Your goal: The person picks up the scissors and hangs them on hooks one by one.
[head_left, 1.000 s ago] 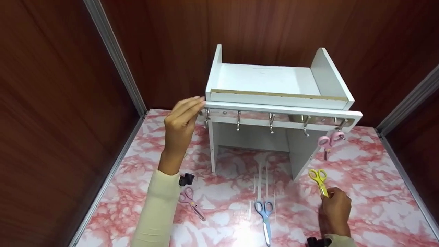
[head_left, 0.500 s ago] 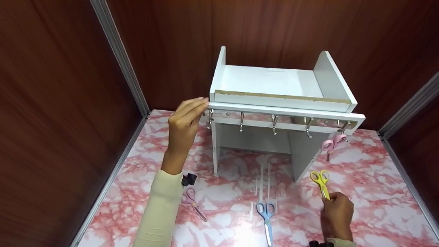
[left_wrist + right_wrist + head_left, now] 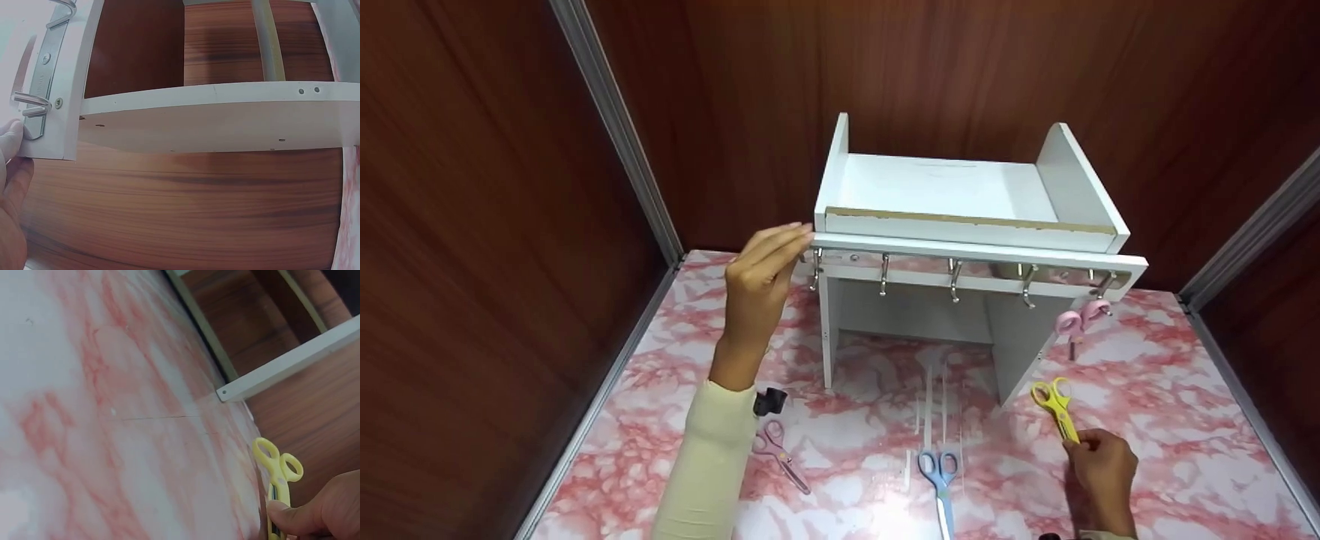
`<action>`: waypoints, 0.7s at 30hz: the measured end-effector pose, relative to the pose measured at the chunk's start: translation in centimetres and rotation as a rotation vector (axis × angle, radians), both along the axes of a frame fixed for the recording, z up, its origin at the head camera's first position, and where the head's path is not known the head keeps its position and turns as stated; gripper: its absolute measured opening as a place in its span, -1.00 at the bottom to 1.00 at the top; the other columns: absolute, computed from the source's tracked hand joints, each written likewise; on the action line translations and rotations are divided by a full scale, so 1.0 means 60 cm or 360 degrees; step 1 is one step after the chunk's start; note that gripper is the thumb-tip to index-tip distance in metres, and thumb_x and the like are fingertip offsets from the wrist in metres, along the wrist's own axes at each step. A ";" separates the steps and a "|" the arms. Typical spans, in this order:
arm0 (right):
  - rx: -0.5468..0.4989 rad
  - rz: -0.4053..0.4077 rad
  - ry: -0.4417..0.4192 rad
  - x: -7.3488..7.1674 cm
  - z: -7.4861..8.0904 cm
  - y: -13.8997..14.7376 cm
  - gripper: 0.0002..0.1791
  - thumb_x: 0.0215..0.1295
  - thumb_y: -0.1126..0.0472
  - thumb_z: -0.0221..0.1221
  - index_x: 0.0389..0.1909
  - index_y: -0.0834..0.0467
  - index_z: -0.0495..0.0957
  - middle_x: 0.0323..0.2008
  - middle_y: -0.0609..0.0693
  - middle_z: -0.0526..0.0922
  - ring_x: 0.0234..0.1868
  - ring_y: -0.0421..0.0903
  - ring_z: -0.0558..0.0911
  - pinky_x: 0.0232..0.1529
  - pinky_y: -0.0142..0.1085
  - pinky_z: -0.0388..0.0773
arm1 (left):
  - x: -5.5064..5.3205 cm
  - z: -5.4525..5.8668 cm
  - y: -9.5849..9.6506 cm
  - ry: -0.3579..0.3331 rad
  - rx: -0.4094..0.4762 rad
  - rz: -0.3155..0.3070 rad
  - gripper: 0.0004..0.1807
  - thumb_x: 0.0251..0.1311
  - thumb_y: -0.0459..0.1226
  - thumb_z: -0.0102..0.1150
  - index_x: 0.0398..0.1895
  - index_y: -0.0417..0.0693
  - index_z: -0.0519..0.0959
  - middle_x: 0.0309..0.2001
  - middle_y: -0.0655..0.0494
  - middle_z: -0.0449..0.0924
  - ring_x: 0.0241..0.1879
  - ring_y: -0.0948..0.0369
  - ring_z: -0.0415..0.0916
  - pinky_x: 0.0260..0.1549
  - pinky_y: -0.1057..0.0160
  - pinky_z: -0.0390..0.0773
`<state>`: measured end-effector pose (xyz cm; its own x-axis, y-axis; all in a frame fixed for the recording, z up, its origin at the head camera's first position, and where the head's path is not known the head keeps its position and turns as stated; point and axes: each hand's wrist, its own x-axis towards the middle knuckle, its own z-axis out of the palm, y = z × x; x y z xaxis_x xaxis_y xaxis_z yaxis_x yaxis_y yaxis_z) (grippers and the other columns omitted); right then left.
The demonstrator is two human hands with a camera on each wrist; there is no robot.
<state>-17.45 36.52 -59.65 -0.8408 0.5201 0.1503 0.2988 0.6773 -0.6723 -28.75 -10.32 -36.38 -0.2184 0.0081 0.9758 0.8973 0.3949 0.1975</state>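
The right hand (image 3: 1102,469) pinches the blade end of the yellow scissors (image 3: 1056,409) between thumb and curled fingers, so that the handle loops point up and away from the palm, toward the rack; the right wrist view shows the thumb pressed on the blades just below the loops, though whether the tips rest on the bench (image 3: 1170,420) cannot be told there. The left hand (image 3: 761,274) reaches up with fingers straight and together, their tips laid against the left end of the white hook rail (image 3: 975,251), seemingly to steady it; the left wrist view shows a fingertip against the rail's corner beside a metal hook (image 3: 31,104). The rail fronts a white shelf unit (image 3: 952,191) that stands on the bench against the wooden wall. From its rightmost hook the pink scissors (image 3: 1072,319) hang by a loop, blades down, just above the yellow pair. The blue scissors (image 3: 939,480) and the mauve scissors (image 3: 780,450) lie flat on the bench nearer the person, well apart.
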 end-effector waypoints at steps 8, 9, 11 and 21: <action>-0.0103 0.0032 -0.0071 0.009 0.010 -0.003 -0.85 0.04 0.31 0.33 -0.36 0.29 0.65 -0.55 0.03 0.63 -0.55 -0.17 0.48 -0.60 -0.41 0.39 | 0.001 -0.002 -0.003 -0.0008 0.0009 -0.0015 -0.77 0.06 -0.53 0.24 -0.20 -0.23 0.70 -0.14 -0.05 0.67 -0.08 0.06 0.58 -0.04 0.23 0.57; -0.0104 0.0036 -0.0073 0.010 0.012 -0.004 -0.86 0.06 0.31 0.31 -0.35 0.29 0.65 -0.54 0.04 0.64 -0.54 -0.17 0.48 -0.59 -0.41 0.39 | 0.002 -0.002 -0.004 -0.0010 0.0013 -0.0013 -0.77 0.06 -0.53 0.24 -0.20 -0.23 0.69 -0.14 -0.05 0.67 -0.08 0.07 0.58 -0.04 0.23 0.57; -0.0108 0.0034 -0.0069 0.012 0.018 -0.007 -0.86 0.09 0.31 0.29 -0.33 0.29 0.65 -0.51 0.05 0.64 -0.53 -0.17 0.49 -0.61 -0.41 0.40 | 0.002 -0.003 -0.005 -0.0017 0.0011 -0.0010 -0.77 0.06 -0.53 0.23 -0.19 -0.23 0.69 -0.14 -0.06 0.67 -0.08 0.08 0.57 -0.03 0.22 0.57; -0.0154 0.0000 0.0084 0.033 0.061 -0.022 -0.81 0.05 0.28 0.38 -0.33 0.29 0.65 -0.53 0.03 0.62 -0.63 -0.28 0.48 -0.67 -0.48 0.42 | -0.003 -0.004 0.000 -0.0023 0.0002 0.0010 -0.79 0.09 -0.49 0.23 -0.19 -0.21 0.70 -0.13 0.00 0.68 -0.07 0.11 0.57 -0.04 0.24 0.57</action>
